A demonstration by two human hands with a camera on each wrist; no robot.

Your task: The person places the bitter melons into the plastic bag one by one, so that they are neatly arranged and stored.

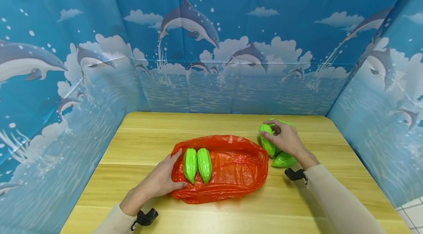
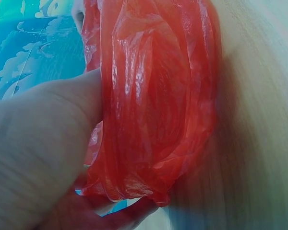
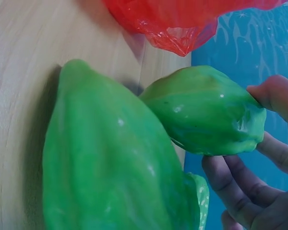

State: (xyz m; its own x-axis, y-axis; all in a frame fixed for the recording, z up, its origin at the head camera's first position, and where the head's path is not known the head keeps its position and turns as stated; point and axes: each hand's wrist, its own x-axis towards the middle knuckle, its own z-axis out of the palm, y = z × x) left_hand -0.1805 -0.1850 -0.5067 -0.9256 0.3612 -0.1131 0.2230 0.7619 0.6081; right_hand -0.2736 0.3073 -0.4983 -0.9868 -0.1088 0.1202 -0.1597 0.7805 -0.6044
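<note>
My left hand (image 1: 161,177) holds the left end of a red plastic bag (image 1: 238,190), its thumb over the near rim. The left wrist view shows the bag's creased outer side (image 2: 153,91), with the thumb partly behind the plastic. Two long, ridged green fruits (image 1: 204,166) lie side by side in the bag's left part. To the right of the bag, my right hand (image 1: 286,139) pinches another ridged green fruit (image 3: 201,110) between thumb and fingers. Close beside it lies a green fruit (image 1: 283,160), and more green shows behind the hand, partly hidden.
The bag lies wide-mouthed on a wooden table (image 1: 138,146). Dolphin-printed curtains (image 1: 231,91) stand along its back and both sides. A black wrist device (image 1: 295,174) is on the right wrist, another (image 1: 147,217) on the left.
</note>
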